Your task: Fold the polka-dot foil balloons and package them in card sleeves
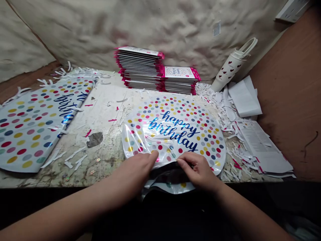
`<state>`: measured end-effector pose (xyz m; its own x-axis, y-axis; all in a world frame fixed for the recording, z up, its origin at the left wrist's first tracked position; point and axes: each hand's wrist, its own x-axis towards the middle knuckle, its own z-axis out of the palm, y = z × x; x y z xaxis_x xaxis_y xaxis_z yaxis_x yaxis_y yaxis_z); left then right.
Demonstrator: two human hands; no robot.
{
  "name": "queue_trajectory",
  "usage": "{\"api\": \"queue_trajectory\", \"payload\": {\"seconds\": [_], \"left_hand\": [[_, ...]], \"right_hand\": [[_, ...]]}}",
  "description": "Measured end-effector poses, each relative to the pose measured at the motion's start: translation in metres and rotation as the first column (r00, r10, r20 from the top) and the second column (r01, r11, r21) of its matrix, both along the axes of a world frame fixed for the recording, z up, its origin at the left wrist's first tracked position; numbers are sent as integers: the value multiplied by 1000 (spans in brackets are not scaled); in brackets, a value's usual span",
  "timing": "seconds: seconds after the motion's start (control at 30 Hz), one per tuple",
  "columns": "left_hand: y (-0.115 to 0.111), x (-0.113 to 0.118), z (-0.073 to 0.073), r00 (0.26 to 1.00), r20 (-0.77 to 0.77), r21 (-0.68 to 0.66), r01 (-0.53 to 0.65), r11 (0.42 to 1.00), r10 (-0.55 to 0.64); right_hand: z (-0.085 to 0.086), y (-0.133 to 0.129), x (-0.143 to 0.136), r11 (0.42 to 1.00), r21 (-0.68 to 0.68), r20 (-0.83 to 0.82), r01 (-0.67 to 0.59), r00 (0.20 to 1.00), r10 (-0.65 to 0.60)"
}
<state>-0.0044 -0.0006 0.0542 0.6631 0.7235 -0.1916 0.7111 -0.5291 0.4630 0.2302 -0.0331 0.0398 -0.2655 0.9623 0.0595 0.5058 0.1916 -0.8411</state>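
A flat round foil balloon [150,107] with coloured dots and blue "happy birthday" lettering lies on the table in front of me. Its near edge is lifted and bent, showing a dark fold and a dotted flap that hangs over the table edge. On the near left of the balloon is my left hand [137,167], closed on the foil with the thumb on top; its other fingers are largely hidden. My right hand [198,169] pinches the lifted edge between thumb and fingers, to the right of the dark fold.
Folded dotted foil balloons [32,127] lie at the left. Behind stand stacked pink-edged packets [142,70] and a shorter packet stack [179,80]. A white tumbler with hearts [229,72] leans at the back right, near paper strips [218,107] and printed sheets [263,147].
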Motion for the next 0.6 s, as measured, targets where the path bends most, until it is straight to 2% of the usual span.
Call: {"api": "queue_trajectory", "payload": {"seconds": [0.07, 0.17, 0.23, 0.27, 0.33, 0.37, 0.43, 0.5, 0.57, 0.6], "left_hand": [[-1, -25, 4, 999, -23, 159, -45, 986, 49], [12, -46, 11, 993, 22, 410, -117, 905, 118], [23, -47, 9, 997, 73, 490, -54, 870, 20], [27, -46, 4, 995, 76, 493, 24, 870, -70], [32, -43, -12, 966, 60, 452, 200, 869, -253], [33, -43, -23, 945, 57, 422, 270, 866, -323], [31, -47, -43, 921, 89, 374, 323, 869, -380], [29, -52, -58, 924, 142, 355, 288, 890, -355], [28, -57, -64, 927, 175, 341, 260, 903, -333], [28, -58, -64, 923, 180, 331, 269, 905, -340]], "right_hand": [[1, -1, 6, 996, 12, -85, 91, 992, -90], [4, -5, 10, 983, 19, -150, 180, 973, -176], [5, -12, 8, 991, 94, -120, 97, 989, -86], [4, -16, 6, 988, 156, -60, 13, 998, -3], [-2, -26, 4, 950, 254, 150, -179, 978, 144], [-8, -30, 6, 934, 273, 267, -232, 951, 158], [-24, -35, 20, 944, 277, 461, -182, 887, 35], [-40, -35, 48, 952, 306, 584, 16, 787, -200], [-51, -30, 81, 917, 353, 665, 188, 639, -387], [-54, -27, 97, 908, 363, 689, 211, 595, -414]]}}
